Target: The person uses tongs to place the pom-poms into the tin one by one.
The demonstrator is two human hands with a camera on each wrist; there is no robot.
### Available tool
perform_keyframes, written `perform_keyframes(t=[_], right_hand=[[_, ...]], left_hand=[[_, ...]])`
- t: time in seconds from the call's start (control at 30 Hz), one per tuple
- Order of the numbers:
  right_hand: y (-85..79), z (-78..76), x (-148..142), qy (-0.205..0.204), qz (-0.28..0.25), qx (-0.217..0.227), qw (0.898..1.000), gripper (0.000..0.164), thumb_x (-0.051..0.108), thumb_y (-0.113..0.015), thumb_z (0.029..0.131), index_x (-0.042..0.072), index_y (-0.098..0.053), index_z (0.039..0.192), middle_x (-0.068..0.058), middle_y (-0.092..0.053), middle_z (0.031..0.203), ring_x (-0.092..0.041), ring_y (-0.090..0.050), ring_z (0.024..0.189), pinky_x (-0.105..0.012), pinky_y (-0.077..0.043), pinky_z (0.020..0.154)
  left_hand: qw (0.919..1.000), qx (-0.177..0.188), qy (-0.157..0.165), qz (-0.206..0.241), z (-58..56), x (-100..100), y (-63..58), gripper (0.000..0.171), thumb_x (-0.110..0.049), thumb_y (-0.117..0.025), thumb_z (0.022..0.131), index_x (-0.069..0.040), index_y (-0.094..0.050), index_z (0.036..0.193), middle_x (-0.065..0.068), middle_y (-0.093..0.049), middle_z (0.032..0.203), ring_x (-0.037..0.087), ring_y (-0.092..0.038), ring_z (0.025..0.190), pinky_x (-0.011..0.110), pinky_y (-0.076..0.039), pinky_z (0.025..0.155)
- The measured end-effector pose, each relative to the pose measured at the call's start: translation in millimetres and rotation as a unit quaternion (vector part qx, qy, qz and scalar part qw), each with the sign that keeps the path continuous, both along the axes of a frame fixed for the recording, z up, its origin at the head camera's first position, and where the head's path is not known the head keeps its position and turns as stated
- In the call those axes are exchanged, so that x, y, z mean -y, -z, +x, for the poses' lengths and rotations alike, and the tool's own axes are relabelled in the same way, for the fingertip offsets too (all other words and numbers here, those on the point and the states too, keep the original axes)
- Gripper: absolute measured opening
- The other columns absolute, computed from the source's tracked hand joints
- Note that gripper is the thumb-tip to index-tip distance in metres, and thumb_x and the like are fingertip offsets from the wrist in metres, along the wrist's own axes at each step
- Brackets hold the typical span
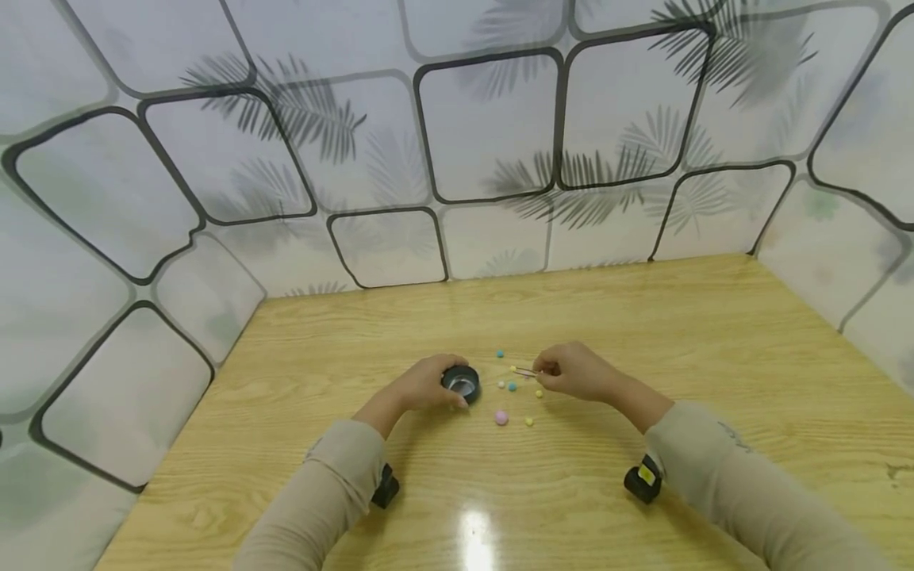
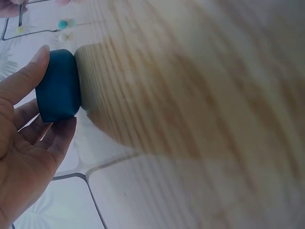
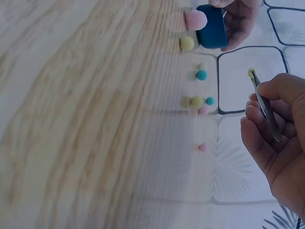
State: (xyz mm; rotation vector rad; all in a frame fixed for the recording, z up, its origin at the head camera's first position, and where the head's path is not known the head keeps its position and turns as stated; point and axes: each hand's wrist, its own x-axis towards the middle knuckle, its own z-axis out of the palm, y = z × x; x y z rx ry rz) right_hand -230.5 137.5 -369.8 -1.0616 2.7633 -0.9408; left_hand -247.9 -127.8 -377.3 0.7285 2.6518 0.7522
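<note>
My left hand [image 1: 427,385] grips a small dark round bowl [image 1: 477,385] on the table, thumb on the near side and fingers round the far side. In the left wrist view its smooth outer wall [image 2: 59,90] looks dark blue. My right hand [image 1: 577,373] pinches metal tweezers [image 3: 265,106] between thumb and fingers, tips pointing toward the bowl. A small yellow pom-pom [image 3: 251,73] is caught between the tweezer tips, above the table. Near both hands lie a larger pink pom-pom [image 1: 501,417], a blue one [image 1: 512,386] and a white one [image 1: 501,385].
More little pom-poms lie on the wooden table [image 1: 286,476]: a blue one [image 1: 500,354] farther back, a yellow one [image 1: 539,393] below the right hand and another yellow one [image 1: 529,422] nearer. A patterned wall covering [image 1: 493,238] rises behind the table and along its sides.
</note>
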Motion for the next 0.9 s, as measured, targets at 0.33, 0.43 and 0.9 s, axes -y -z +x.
perform_keyframes(t=[0.33,0.43,0.9], right_hand=[[-4.4,-2.3,15.9,-0.009,-0.008,0.013,1.0,0.013,0.008,-0.056,0.082,0.002,-0.064,0.09,0.004,-0.059,0.072,-0.004,-0.05,0.06,-0.022,-0.043,0.054],[-5.8,-3.1,20.3,-0.014,-0.007,0.006,1.0,0.013,0.008,-0.056,0.082,0.002,-0.064,0.09,0.005,-0.058,0.072,-0.004,-0.05,0.06,-0.022,-0.043,0.054],[-1.7,-8.5,43.9,-0.037,-0.014,-0.004,0.999,0.009,0.006,-0.059,0.079,0.001,-0.065,0.082,0.006,-0.055,0.065,-0.003,-0.044,0.057,-0.019,-0.041,0.053]], left_hand=[[0.9999,-0.008,0.003,-0.011,-0.1,-2.1,-1.4,0.063,-0.026,-0.072,0.07,-0.006,-0.045,0.123,0.009,-0.045,0.122,0.023,-0.04,0.113,0.036,-0.031,0.092],[0.9999,-0.01,0.002,-0.008,0.4,-2.0,-1.6,0.062,-0.025,-0.072,0.07,-0.006,-0.045,0.122,0.009,-0.046,0.122,0.023,-0.04,0.113,0.036,-0.032,0.092],[1.0,-0.007,0.005,0.006,1.0,-1.6,-1.7,0.057,-0.024,-0.073,0.069,-0.006,-0.048,0.117,0.007,-0.05,0.114,0.021,-0.045,0.106,0.035,-0.035,0.088]])
